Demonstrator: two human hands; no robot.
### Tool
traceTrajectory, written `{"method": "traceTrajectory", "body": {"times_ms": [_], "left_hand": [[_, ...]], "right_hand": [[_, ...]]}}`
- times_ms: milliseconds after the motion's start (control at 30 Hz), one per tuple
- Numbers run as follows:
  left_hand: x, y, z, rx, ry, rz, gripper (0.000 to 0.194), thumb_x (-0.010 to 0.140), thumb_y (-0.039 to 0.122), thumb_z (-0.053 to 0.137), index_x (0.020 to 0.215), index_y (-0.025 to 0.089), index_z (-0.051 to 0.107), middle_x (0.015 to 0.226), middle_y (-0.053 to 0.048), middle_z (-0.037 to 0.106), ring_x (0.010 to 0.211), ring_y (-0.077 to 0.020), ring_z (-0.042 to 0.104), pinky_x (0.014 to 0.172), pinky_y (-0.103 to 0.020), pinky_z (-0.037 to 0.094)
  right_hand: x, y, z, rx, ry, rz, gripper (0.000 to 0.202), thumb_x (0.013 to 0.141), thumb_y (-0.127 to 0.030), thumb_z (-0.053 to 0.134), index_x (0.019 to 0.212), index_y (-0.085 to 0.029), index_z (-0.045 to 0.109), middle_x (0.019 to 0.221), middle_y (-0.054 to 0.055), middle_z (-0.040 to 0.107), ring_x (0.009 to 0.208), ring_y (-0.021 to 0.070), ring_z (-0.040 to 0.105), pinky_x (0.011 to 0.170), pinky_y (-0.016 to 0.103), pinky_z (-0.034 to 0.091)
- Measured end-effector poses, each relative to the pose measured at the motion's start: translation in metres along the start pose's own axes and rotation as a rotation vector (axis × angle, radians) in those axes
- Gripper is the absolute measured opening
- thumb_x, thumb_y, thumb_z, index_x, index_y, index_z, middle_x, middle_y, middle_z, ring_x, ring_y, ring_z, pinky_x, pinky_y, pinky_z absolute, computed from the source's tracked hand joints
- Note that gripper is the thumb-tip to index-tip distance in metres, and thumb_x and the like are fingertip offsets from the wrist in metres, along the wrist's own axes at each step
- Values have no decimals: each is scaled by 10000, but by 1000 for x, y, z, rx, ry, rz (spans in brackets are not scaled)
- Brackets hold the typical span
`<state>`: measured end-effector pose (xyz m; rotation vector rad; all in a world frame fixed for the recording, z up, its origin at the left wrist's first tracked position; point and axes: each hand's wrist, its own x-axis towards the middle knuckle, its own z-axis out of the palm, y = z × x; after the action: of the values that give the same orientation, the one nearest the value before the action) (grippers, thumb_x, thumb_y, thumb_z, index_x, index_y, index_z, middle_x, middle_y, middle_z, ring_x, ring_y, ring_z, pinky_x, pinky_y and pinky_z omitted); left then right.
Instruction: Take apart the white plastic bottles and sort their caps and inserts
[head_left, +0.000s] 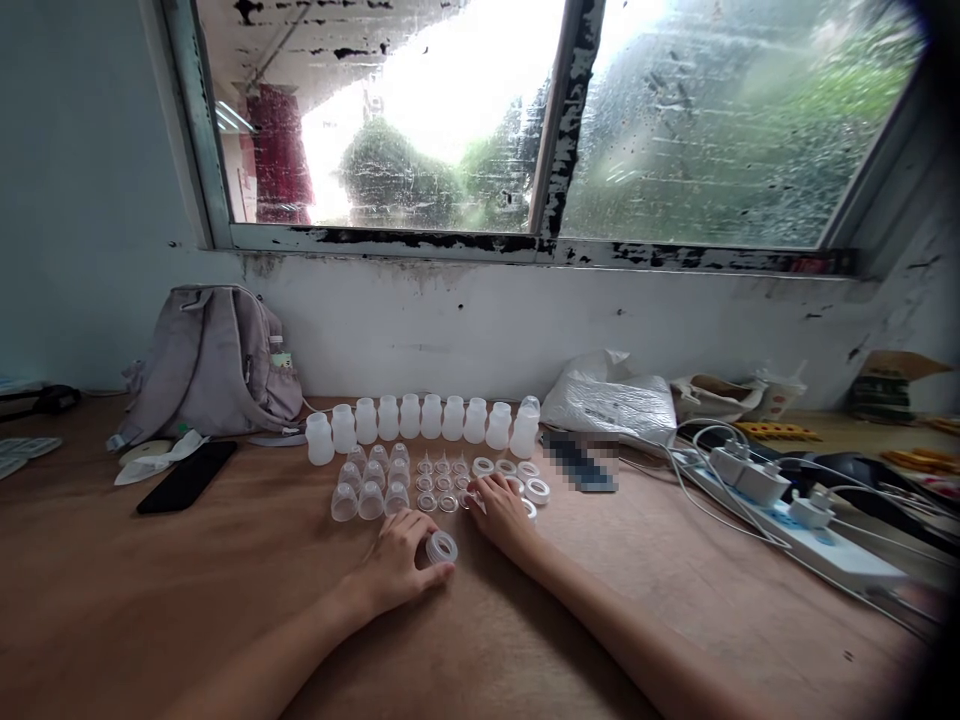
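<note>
My left hand [401, 560] is closed round a translucent white screw ring [442, 547], tilted with its opening toward me, just above the wooden table. My right hand [501, 515] reaches over the small parts, thumb and fingers closed at a clear silicone bottle teat [466, 500] in the front right corner of its group. The other teats [425, 483] stand in rows to its left. More white screw rings [537, 490] lie right of that hand, some partly hidden under it. Clear dome caps [370, 500] stand in rows on the left.
Behind the parts stands a row of white baby bottles [388, 417], the rightmost one capped [524, 428]. A backpack [214, 365] and black phone [187, 478] lie left. On the right are a silvery plastic bag [611, 400], a blurred-out item [581, 462] and a power strip [840, 555] with cables.
</note>
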<state>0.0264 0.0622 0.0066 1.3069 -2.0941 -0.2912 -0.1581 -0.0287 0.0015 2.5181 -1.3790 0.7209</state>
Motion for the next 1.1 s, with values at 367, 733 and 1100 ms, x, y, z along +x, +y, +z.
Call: {"method": "traceTrajectory", "body": {"times_ms": [367, 733, 1100], "left_hand": [[0, 0, 0, 28, 4, -2, 315, 665, 415, 606, 892, 203, 553, 919, -33, 570, 888, -208, 484, 802, -329, 356], [-1, -6, 2, 41, 80, -8, 368, 748, 351, 540, 1091, 229, 483, 1035, -37, 554, 951, -206, 489, 843, -361, 376], [1, 3, -8, -102, 147, 28, 473, 825, 344, 428, 1263, 228, 293, 1157, -70, 479, 1066, -190, 453, 916, -363, 377]], "right_hand": [[3, 5, 0, 38, -49, -30, 199, 827, -248, 435, 985, -197, 545, 893, 53, 633, 890, 222, 484, 769, 333, 307], [-24, -28, -25, 279, 58, -478, 193, 754, -142, 426, 903, -178, 542, 813, 65, 518, 753, 180, 460, 699, 325, 357], [-21, -8, -34, 276, 141, -410, 201, 823, -176, 409, 995, -189, 512, 994, 112, 491, 882, 206, 485, 743, 356, 423]]}}
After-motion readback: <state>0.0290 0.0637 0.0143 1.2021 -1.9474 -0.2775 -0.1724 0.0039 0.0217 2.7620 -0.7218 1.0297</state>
